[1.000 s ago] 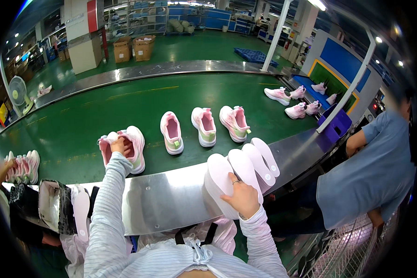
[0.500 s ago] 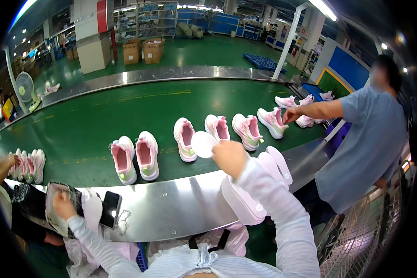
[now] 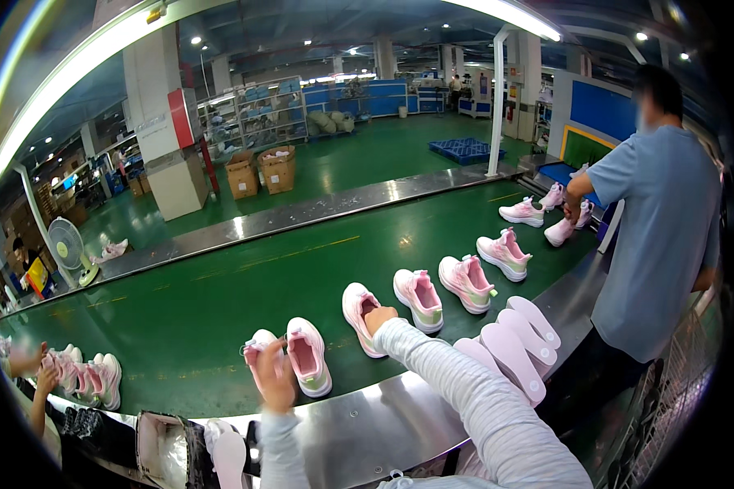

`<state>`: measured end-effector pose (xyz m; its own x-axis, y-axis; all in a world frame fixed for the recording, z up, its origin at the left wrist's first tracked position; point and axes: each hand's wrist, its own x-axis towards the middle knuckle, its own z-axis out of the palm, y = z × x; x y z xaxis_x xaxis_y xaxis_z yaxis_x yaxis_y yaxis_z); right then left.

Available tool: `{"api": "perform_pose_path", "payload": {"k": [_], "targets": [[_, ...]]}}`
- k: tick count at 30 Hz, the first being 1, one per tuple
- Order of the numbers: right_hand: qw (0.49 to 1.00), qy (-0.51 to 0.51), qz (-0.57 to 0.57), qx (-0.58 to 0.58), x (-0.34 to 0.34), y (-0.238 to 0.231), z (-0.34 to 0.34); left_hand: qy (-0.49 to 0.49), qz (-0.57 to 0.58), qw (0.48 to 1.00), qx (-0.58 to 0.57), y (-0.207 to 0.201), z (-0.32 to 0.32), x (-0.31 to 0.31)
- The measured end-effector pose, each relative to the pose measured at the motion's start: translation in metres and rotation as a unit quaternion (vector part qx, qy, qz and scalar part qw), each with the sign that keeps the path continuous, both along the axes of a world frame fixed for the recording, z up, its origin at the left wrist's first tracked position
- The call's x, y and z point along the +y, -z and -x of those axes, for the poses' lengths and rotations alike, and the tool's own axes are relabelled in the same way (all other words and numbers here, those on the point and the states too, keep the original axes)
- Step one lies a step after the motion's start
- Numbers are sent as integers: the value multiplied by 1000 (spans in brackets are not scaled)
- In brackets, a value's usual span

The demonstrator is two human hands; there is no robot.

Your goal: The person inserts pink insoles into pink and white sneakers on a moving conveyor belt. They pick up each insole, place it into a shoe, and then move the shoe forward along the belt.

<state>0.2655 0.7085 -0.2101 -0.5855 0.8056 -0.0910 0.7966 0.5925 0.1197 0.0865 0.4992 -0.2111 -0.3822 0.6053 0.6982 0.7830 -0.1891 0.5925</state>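
Observation:
My right hand [image 3: 380, 319] reaches into the opening of a pink and white sneaker [image 3: 355, 332] on the green conveyor belt [image 3: 220, 301]. Its fingers are hidden inside, and no insole shows in it. Slightly smeared, my left hand [image 3: 279, 383] is raised with fingers apart in front of another pink sneaker [image 3: 258, 341], partly covering it; whether it touches the shoe I cannot tell. Close by on the right stands that shoe's mate [image 3: 307, 359]. Pale pink insoles [image 3: 510, 359] lie in overlapping piles on the metal ledge [image 3: 359, 424], beside my right forearm.
More sneakers [image 3: 465, 285] stand along the belt to the right, where a co-worker in a blue shirt [image 3: 661, 220] handles shoes. At the left edge are another person's hands [image 3: 41, 383] near several shoes. An open box [image 3: 151, 448] and a loose insole [image 3: 229, 458] lie front left.
My right hand has gone from holding an insole above the belt to inside a sneaker. My left hand has moved from the box to the left sneaker. The view has tilted up.

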Motion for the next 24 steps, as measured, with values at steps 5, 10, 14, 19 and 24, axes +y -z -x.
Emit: {"api": "perform_pose_path", "payload": {"k": [5,10,14,19,24], "targets": [[996,-48,60,-35,-20,-18,-38,118,76,989,-54,61,-96,149],[996,-87,-2,14,-38,-20,-58,56,160,977,-128,91,-101,167],[994,-5,41,101,-45,2,-31,135,220,960,-110,97,-73,170],[950,143,172,216,-19,26,5,165,112,968,-153,121,-68,176],[962,-31,242,120,20,60,32,191,59,898,-393,145,-74,160]]}}
